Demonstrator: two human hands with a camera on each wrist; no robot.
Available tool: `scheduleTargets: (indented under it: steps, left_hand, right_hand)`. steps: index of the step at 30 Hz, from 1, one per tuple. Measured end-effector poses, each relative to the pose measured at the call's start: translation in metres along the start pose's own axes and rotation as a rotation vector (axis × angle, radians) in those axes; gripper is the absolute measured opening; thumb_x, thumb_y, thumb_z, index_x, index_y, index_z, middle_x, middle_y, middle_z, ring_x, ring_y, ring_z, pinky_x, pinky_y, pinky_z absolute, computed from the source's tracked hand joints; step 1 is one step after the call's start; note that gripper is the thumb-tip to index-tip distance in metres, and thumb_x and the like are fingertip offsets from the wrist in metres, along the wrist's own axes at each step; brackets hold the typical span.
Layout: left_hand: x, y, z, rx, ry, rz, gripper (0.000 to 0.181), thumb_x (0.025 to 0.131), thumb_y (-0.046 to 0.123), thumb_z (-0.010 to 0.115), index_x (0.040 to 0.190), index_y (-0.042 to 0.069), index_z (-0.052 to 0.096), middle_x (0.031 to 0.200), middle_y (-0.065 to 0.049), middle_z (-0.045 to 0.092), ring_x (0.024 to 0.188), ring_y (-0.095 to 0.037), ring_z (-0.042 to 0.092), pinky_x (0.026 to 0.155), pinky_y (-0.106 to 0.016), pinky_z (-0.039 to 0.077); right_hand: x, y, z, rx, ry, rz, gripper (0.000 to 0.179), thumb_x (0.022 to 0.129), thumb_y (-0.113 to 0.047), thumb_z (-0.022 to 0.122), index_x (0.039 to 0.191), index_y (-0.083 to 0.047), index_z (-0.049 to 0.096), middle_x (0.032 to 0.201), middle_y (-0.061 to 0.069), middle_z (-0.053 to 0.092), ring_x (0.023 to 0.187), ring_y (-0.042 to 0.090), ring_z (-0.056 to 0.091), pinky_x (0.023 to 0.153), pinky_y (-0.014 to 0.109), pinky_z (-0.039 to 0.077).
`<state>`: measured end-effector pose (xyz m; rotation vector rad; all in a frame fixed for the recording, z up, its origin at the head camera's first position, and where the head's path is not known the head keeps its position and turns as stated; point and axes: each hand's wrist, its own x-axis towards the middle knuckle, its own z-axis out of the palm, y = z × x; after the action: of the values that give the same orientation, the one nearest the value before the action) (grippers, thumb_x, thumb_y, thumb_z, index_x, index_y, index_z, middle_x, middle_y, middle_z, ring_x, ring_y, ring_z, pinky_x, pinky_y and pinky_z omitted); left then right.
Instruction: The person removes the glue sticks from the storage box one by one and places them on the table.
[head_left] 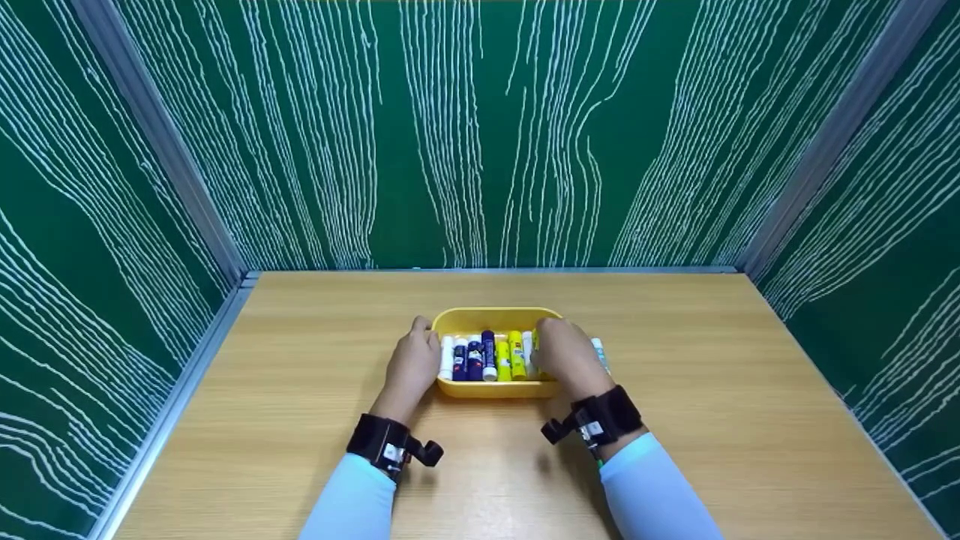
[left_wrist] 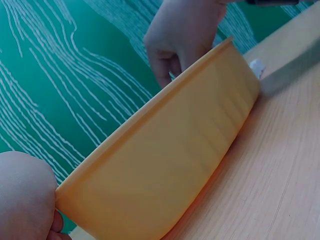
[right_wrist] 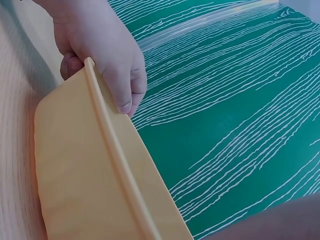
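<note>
A yellow plastic basket (head_left: 499, 389) stands on the table with a row of glue sticks inside. These include white ones (head_left: 447, 358), dark blue ones (head_left: 489, 355) and yellow ones (head_left: 517, 355). My left hand (head_left: 412, 363) grips the basket's left end, its thumb over the rim, as the right wrist view shows with the left hand (right_wrist: 107, 60). At the right end my right hand (head_left: 568, 355) reaches down inside with curled fingers, pinching a yellow glue stick (head_left: 535, 340) mostly hidden beneath it. From the left wrist view, the basket wall hides the right hand's (left_wrist: 185, 35) fingertips.
A white and light-blue glue stick (head_left: 600, 354) lies on the table just outside the basket's right end, partly behind the right hand. The wooden table (head_left: 337, 315) is bounded by green panels (head_left: 495, 135) with white wavy lines at the back and both sides.
</note>
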<state>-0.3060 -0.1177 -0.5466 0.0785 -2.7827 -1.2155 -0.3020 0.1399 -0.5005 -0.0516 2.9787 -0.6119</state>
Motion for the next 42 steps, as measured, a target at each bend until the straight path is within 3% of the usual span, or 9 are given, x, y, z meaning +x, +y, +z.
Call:
scheduleTargets:
  steps: [5,11,15,22,33,37,40,42]
  left_hand:
    - [-0.001,0.000,0.000,0.001,0.005,0.000,0.031,0.119,0.021,0.052,0.144,0.007,0.061,0.132,-0.030,0.078,0.119,-0.044,0.078,0.098,-0.061,0.063]
    - [-0.001,0.001,0.000,-0.007,-0.009,-0.024,0.034,0.119,0.023,0.051,0.148,0.008,0.060,0.135,-0.029,0.078,0.119,-0.043,0.078,0.099,-0.060,0.064]
    - [0.000,0.001,0.001,-0.009,-0.016,-0.033,0.033,0.120,0.023,0.049,0.147,0.008,0.060,0.132,-0.027,0.079,0.115,-0.040,0.079,0.097,-0.058,0.064]
    - [0.000,0.001,0.000,-0.015,-0.024,-0.043,0.033,0.121,0.023,0.047,0.146,0.007,0.059,0.132,-0.027,0.078,0.115,-0.037,0.078,0.099,-0.057,0.064]
    - [0.000,0.003,0.000,0.004,-0.023,-0.039,0.036,0.120,0.026,0.046,0.150,0.010,0.058,0.130,-0.028,0.078,0.109,-0.038,0.078,0.091,-0.057,0.064]
    - [0.000,0.004,-0.001,-0.007,-0.031,-0.050,0.037,0.120,0.026,0.045,0.151,0.010,0.058,0.131,-0.028,0.078,0.109,-0.036,0.078,0.093,-0.056,0.064]
    - [0.000,0.004,-0.001,-0.012,-0.037,-0.059,0.036,0.120,0.025,0.045,0.150,0.009,0.058,0.130,-0.026,0.078,0.107,-0.034,0.077,0.091,-0.053,0.064]
    - [0.000,0.004,-0.001,-0.011,-0.038,-0.061,0.035,0.120,0.025,0.045,0.149,0.009,0.058,0.128,-0.025,0.079,0.104,-0.032,0.076,0.089,-0.052,0.064]
  right_hand:
    - [0.000,0.000,-0.004,0.067,-0.033,0.037,0.059,0.105,-0.012,0.080,0.161,-0.010,0.063,0.147,0.020,0.073,0.109,0.032,0.069,0.093,0.040,0.057]
    - [-0.001,0.002,-0.009,0.132,-0.053,0.046,0.063,0.105,-0.011,0.078,0.165,-0.015,0.060,0.147,0.020,0.072,0.097,0.030,0.071,0.078,0.034,0.055]
    - [-0.002,0.004,-0.011,0.173,-0.057,0.037,0.064,0.106,-0.012,0.075,0.167,-0.017,0.058,0.151,0.021,0.069,0.098,0.029,0.070,0.074,0.032,0.055]
    - [-0.003,0.007,-0.015,0.213,-0.056,0.041,0.067,0.108,-0.017,0.075,0.171,-0.022,0.053,0.166,0.021,0.060,0.120,0.035,0.069,0.096,0.042,0.063]
    - [-0.003,0.012,-0.027,0.259,-0.043,0.020,0.066,0.108,-0.018,0.074,0.171,-0.017,0.051,0.167,0.025,0.058,0.128,0.036,0.067,0.112,0.055,0.062]
    - [-0.003,0.018,-0.038,0.287,-0.058,0.041,0.068,0.108,-0.018,0.075,0.172,-0.020,0.049,0.161,0.025,0.063,0.122,0.035,0.069,0.098,0.046,0.067]
    - [-0.004,0.025,-0.047,0.289,-0.053,0.028,0.070,0.107,-0.018,0.074,0.172,-0.019,0.048,0.140,0.025,0.072,0.105,0.031,0.072,0.078,0.036,0.064]
    - [-0.004,0.029,-0.052,0.291,-0.046,0.016,0.070,0.107,-0.017,0.074,0.172,-0.018,0.048,0.126,0.022,0.073,0.096,0.029,0.070,0.073,0.033,0.062]
